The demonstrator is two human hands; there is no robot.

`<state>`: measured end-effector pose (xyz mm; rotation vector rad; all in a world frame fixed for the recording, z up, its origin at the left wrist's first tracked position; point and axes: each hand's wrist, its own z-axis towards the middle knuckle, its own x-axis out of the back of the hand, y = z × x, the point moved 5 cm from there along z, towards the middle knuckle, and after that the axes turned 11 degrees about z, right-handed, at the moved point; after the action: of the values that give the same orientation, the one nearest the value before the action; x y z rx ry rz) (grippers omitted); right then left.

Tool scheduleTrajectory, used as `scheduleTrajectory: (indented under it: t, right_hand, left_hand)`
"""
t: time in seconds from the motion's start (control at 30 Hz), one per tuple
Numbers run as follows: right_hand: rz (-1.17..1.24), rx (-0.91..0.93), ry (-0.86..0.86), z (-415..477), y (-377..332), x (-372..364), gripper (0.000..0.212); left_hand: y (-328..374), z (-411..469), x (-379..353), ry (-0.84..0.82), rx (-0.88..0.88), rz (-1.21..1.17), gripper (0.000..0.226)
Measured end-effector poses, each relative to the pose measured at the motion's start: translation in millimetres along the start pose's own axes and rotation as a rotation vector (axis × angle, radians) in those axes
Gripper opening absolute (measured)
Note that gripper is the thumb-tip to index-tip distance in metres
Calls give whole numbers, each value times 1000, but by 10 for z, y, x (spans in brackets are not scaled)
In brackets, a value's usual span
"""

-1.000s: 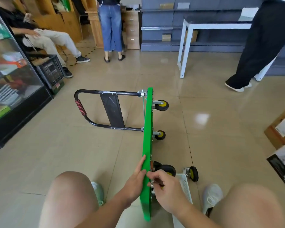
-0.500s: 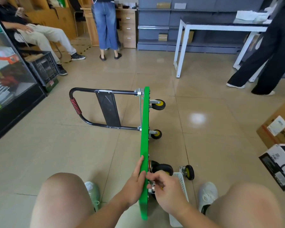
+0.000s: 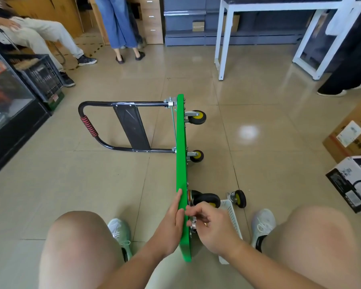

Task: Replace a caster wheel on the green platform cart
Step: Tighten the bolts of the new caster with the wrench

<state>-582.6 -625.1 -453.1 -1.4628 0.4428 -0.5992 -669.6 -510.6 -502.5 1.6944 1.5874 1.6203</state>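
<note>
Glass display cabinet (image 3: 6,97) runs down the far left, with a black plastic crate (image 3: 42,78) on the floor just beside it. Behind the crate someone sits in pale trousers, and a bit further right someone in blue jeans stands at the back.

Moving right, the green platform cart (image 3: 180,153) is tipped up on its long edge on the tiled floor (image 3: 92,184), so the deck stands like a thin green wall running away from me. Its black handle (image 3: 104,104) sticks out to the left, low over the tiles, with a red ribbed grip (image 3: 88,126) on the bend.

My left hand (image 3: 171,224) is flat against the left face of the deck near my end, fingers straight and pressing on it. On the wheel side, my right hand (image 3: 213,226) has its fingers curled in, pinching a small silvery metal fitting (image 3: 193,221) right at the underside of the deck. Can't tell exactly what the part is.

Just past that hand is the nearest mounted caster (image 3: 207,200), black. Two more with yellow hubs sit further along: the middle caster (image 3: 196,156) and the far caster (image 3: 197,117).

Right of those, a loose caster (image 3: 238,198) sits on the floor, just beside the far end of a white plastic basket (image 3: 231,213) that lies under my right wrist.

Further right there's a white-framed table (image 3: 223,38) at the back, then a cardboard box (image 3: 354,132) and a black and white box (image 3: 352,182) at the right edge.
</note>
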Motion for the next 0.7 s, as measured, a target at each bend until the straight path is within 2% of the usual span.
scheduleTrajectory:
  t: [0.17, 0.37, 0.5, 0.6, 0.7]
  right_hand:
    - [-28, -14, -11, 66, -7, 27, 24]
    - [-38, -29, -39, 274, -99, -6, 20]
    - [57, -143, 37, 596, -96, 48, 25]
    - [57, -239, 53, 840, -89, 131, 17]
    - [96, -323, 87, 992, -50, 237, 20]
  left_hand:
    - [14, 20, 71, -15, -27, 53, 53]
    - [112, 121, 83, 82, 32, -43, 51]
    - [108, 179, 20, 105, 49, -89, 62]
    - [91, 148, 9, 102, 63, -77, 63]
    - [68, 145, 3, 103, 60, -74, 63]
